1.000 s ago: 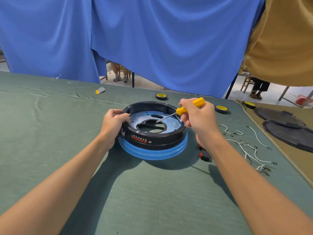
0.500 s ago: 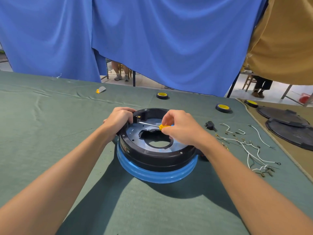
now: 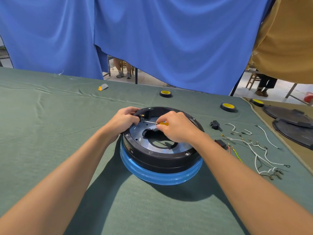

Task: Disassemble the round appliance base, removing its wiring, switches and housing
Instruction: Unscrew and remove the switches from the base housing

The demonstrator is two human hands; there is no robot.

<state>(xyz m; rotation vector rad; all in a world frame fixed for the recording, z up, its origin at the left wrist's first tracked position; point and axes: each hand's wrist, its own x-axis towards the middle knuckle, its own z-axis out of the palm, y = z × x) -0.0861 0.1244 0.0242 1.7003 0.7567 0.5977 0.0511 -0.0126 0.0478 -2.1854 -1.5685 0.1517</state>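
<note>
Black round base (image 3: 152,158), blue ribbed ring (image 3: 160,177), screwdriver (image 3: 151,122)

left hand (image 3: 123,120): fingers curled, gripping | right hand (image 3: 177,128): pinching | both forearms extended

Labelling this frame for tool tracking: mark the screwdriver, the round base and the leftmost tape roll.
screwdriver (image 3: 151,122), head view, metal shaft.
round base (image 3: 159,161), head view, black front wall.
leftmost tape roll (image 3: 165,92), head view, yellow top label.
</note>
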